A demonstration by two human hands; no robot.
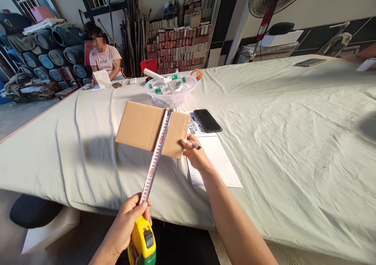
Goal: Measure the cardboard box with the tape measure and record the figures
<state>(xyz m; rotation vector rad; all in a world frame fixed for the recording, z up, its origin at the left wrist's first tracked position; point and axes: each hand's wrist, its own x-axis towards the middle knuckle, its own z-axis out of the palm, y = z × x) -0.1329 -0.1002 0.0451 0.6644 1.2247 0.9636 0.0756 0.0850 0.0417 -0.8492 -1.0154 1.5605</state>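
My left hand pinches the white blade of a yellow and green tape measure just above its case. The extended blade runs up across a flat brown cardboard piece, its end at the far edge of the cardboard. My right hand grips the right side of the cardboard between thumb and fingers. A dark pen is tucked in the same hand. Under the right hand and wrist lies a white sheet of paper with some handwriting. A black phone rests at its top, on a printed part.
A pale cloth covers the wide table. Beyond the cardboard stands a clear plastic basin of bottles, with an orange tape roll beside it. A person sits at the far left edge. Another phone lies far right.
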